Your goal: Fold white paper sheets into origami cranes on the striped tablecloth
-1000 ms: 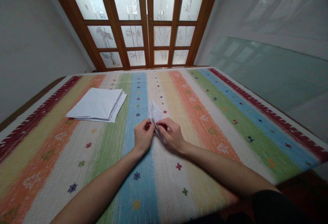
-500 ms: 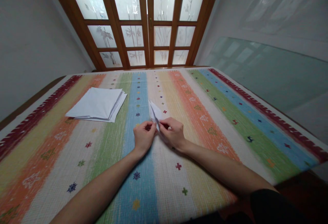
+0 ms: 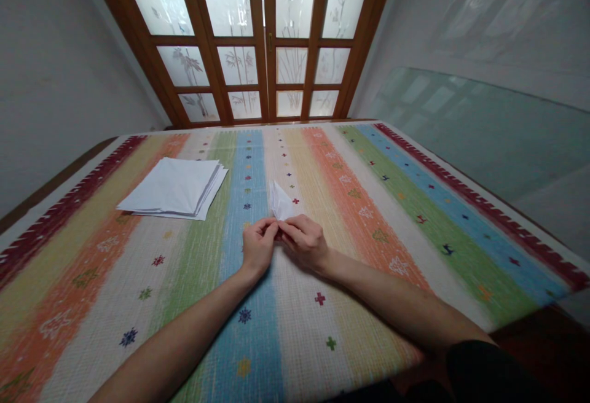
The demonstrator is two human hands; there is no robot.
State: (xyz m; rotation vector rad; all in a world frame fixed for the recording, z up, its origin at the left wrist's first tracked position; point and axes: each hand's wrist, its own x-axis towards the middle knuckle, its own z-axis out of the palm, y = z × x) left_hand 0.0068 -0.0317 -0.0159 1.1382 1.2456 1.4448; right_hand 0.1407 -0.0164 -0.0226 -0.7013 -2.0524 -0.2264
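Note:
A small folded piece of white paper (image 3: 281, 202) points away from me near the middle of the table, its near end hidden by my fingers. My left hand (image 3: 259, 244) pinches that near end between thumb and forefinger. From the other side, my right hand (image 3: 304, 240) grips the paper too, its fingertips touching those of the left. To the left and farther off lies a stack of white paper sheets (image 3: 170, 186), slightly uneven at its right edge.
A striped, patterned tablecloth (image 3: 249, 354) covers the table. Wooden doors with frosted panes (image 3: 230, 7) stand beyond the far edge. A glass panel (image 3: 479, 139) leans along the right wall.
The folded paper has gone from standing partly spread to lying flatter and more closed. My right fingers have shifted slightly left, up against the left fingertips. The stack has stayed put.

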